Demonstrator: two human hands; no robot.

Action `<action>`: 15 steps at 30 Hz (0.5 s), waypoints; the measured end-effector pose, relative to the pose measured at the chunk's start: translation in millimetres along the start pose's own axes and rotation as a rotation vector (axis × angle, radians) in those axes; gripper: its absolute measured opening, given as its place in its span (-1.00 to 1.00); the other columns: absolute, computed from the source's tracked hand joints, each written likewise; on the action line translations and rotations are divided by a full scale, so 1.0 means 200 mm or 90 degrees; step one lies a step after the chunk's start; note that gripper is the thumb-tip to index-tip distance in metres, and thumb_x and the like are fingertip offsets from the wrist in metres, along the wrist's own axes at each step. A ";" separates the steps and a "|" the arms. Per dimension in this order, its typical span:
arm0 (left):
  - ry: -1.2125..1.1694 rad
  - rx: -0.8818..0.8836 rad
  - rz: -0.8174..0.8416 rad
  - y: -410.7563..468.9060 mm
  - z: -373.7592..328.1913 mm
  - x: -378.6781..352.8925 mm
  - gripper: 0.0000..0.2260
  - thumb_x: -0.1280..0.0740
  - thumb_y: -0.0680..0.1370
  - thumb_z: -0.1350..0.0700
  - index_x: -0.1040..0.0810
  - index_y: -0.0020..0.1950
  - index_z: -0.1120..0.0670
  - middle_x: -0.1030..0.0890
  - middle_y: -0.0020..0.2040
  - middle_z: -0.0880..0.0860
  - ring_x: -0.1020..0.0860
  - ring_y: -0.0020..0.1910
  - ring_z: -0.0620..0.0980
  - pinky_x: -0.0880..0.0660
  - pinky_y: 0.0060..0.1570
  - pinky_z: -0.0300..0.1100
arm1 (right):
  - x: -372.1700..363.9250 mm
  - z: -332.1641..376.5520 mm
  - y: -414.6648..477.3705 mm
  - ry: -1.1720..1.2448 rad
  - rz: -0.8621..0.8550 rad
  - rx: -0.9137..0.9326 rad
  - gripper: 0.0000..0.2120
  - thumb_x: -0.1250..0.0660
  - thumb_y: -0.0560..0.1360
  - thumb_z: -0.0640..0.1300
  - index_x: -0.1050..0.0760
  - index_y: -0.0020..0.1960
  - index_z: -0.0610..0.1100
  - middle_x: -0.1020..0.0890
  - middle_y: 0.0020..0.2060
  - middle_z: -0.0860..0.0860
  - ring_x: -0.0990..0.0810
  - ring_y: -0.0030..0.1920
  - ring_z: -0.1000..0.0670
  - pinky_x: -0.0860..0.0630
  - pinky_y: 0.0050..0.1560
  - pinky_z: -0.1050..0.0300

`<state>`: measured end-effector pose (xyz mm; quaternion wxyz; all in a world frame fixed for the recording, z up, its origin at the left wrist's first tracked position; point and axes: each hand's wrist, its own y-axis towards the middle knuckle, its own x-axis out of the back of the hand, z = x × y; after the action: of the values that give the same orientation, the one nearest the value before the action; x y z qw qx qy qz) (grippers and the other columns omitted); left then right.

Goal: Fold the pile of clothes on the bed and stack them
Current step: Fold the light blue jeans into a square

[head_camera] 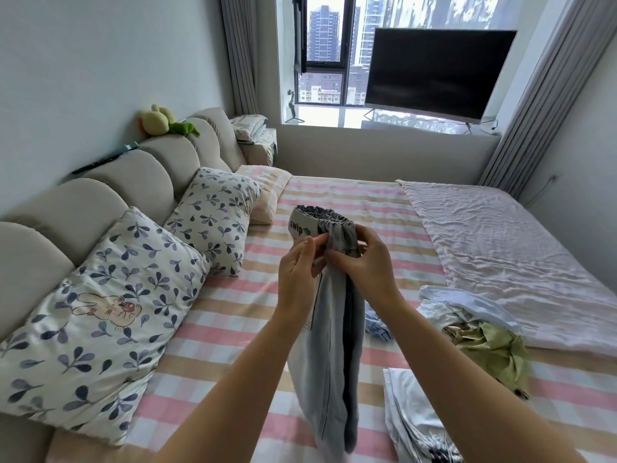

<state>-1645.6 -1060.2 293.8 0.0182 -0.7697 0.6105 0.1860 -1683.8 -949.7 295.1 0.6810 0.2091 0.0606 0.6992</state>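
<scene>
Nearest, a white folded garment [407,409] is lying on the bed, probably the start of the stack. The left hand [297,265] and right hand [370,262] are pinching the pale grey elastic-waisted trousers [329,362] just below the waistband, dangling them lengthwise above the pink-and-beige checked sheet [350,195]. Further right, a crumpled white-and-olive clothes pile [480,332] is lying unfolded. Open sheet is stretching ahead between the leaf-print pillows [213,212] and the pale pink quilt [500,235].

**Both hands raised, closed on a garment's waist**

The bare left forearm [253,379] and right forearm [447,379] are stretched forward from the lower edge of the view and angled towards each other. The left hand [297,272] and right hand [370,265] are held close together, backs turned to the camera. Grey elastic-waisted fabric trousers [329,362] are pinched below the waistband by the curled fingers of both.
</scene>
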 end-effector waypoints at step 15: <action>0.164 0.192 0.240 0.67 0.11 0.40 -0.80 -0.31 0.50 0.23 -0.52 0.11 0.23 -0.62 -0.04 0.13 -0.59 -0.05 0.08 -0.59 -0.06 -0.12 | 0.06 -0.22 0.37 0.094 0.238 -0.171 -0.71 -0.37 0.38 -0.31 -0.55 0.08 -0.13 -0.64 -0.06 -0.14 -0.62 -0.07 -0.06 -0.58 0.02 0.00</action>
<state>-1763.7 -1163.4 275.2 0.0197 -0.6487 0.7608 -0.0060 -1768.1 -933.6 284.4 0.5554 0.0726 -0.0232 0.8281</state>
